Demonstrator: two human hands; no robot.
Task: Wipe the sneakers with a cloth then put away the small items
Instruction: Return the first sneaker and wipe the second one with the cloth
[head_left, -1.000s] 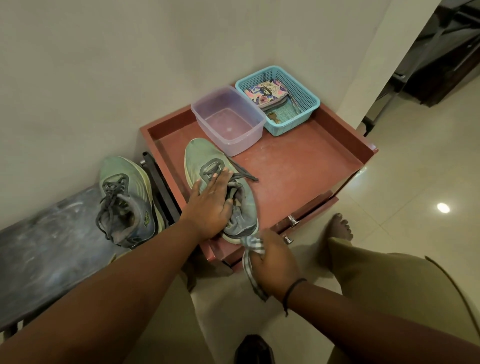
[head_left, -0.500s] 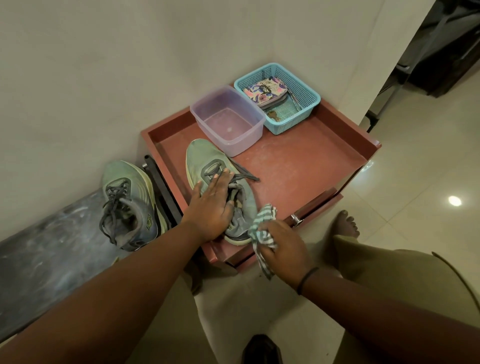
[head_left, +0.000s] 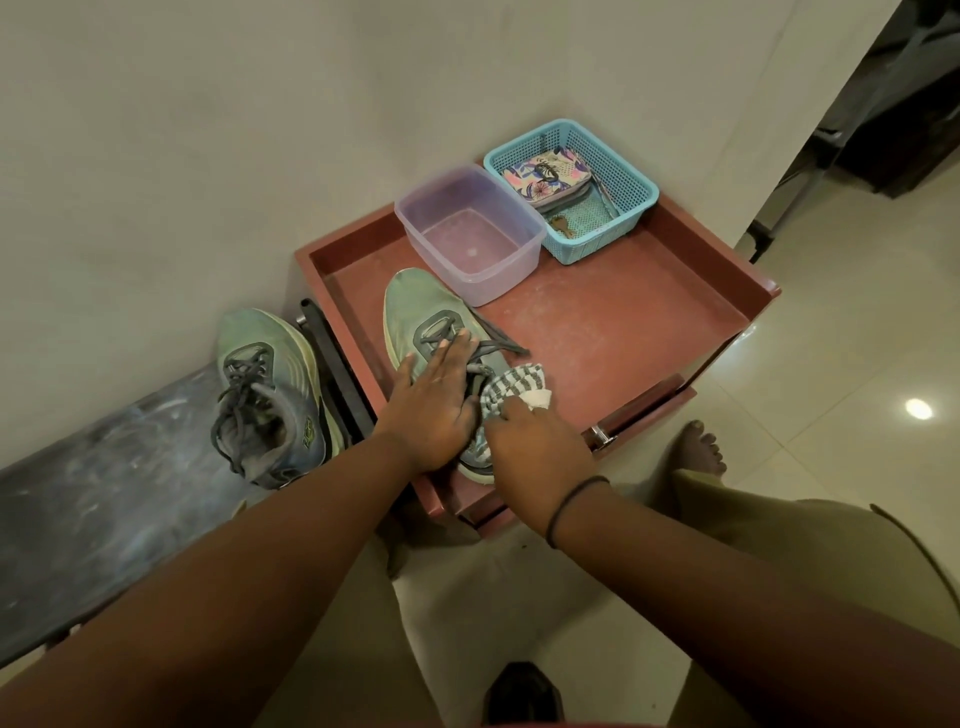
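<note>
The sneaker being cleaned sits on the red cabinet top near its left edge, toe toward the wall and heel at the front edge, close to the person. The left hand lies flat across the laces and tongue, fingers straight and a little spread, seemingly pinning the shoe so it won't skid while it is rubbed. The right hand has its fingers curled around a bunched striped cloth and presses it against the right side of the shoe near the collar; this looks like the wiping stroke on that flank, with the toe not yet under the cloth.

The second sneaker stands off the cabinet, on the dark bench just beside the cabinet's left side, laces loose. I can't tell whether it is wiped already or waiting its turn.

At the back edge, against the wall, a clear plastic tub sits just past the sneaker's toe, nothing visible in it. Beside it, in the back right corner, is a blue mesh basket holding a patterned pouch and some small brownish bits I can't identify. Those containers are probably where the small items go, so that step appears to be still ahead
</note>
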